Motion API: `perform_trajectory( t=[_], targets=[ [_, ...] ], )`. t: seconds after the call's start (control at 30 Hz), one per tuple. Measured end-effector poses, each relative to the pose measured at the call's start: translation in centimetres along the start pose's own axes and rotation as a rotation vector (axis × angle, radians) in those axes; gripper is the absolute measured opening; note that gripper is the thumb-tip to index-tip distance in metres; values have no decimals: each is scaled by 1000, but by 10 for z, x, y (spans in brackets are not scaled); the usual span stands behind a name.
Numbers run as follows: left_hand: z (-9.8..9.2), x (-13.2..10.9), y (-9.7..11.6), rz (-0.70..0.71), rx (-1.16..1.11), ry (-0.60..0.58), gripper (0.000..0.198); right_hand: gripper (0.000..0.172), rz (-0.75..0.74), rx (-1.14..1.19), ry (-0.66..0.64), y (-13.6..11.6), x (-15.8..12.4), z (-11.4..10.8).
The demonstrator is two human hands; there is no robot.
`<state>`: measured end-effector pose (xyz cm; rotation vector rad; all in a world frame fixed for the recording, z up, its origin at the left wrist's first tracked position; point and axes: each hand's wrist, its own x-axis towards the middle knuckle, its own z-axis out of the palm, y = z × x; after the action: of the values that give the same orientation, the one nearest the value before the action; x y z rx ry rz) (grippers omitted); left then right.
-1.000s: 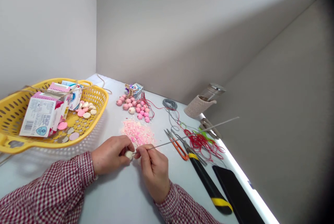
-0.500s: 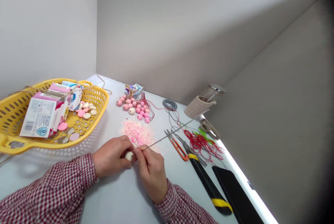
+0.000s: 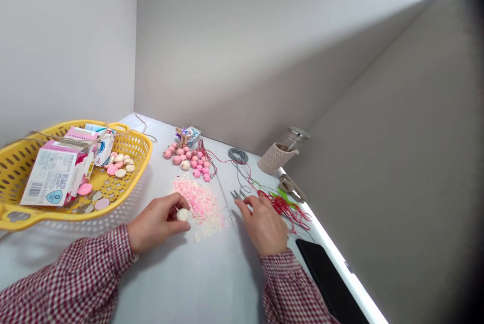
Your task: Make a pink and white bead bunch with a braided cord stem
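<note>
yel basket (image 3: 145, 155) w/ cartons (image 3: 56, 175) | glass jar (image 3: 295, 138) in knit sleeve (image 3: 271, 158) | blk phone (image 3: 325, 276)

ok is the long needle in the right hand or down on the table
Down on the table: the needle lies flat there, with the right hand just beside it, not holding it.

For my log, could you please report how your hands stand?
Left hand pinching round white bead. Right hand open, near tangled red thread. Pink-and-white crumb pile beside the bead.
</note>
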<state>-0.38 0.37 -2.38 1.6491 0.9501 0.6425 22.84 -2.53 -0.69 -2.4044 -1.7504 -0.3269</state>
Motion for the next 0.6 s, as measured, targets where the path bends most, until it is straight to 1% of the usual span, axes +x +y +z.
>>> perform_trajectory(
  t=[0.07, 0.17, 0.33, 0.4, 0.43, 0.47, 0.53, 0.57, 0.6],
  targets=[
    [-1, 1, -1, -42, -129, -22, 28, 24, 35, -52, -72, 8, 4, 1],
    [-3, 2, -3, -75, -190, -29, 35, 25, 46, -36, -143, 15, 7, 5],
    [-4, 3, -3, -57, -322, -50, 42, 11, 26, 17, -115, 17, 9, 10],
    [-4, 3, -2, -55, -378, -55, 42, 12, 25, 33, -67, 16, 8, 9],
    [-3, 3, -1, -56, -397, -55, 41, 14, 23, 85, -23, 14, 8, 7],
    [-3, 3, 0, -56, -409, -55, 41, 16, 20, 190, 21, 12, 7, 6],
    [-3, 2, 0, -52, -408, -55, 40, 20, 13, 559, 64, 5, 3, 0],
    [-3, 3, 0, -48, -398, -56, 40, 23, 11, 790, 43, 0, 1, -3],
    [-3, 3, 0, -43, -385, -57, 40, 28, 15, 1008, -11, -5, -2, -7]
  ],
)
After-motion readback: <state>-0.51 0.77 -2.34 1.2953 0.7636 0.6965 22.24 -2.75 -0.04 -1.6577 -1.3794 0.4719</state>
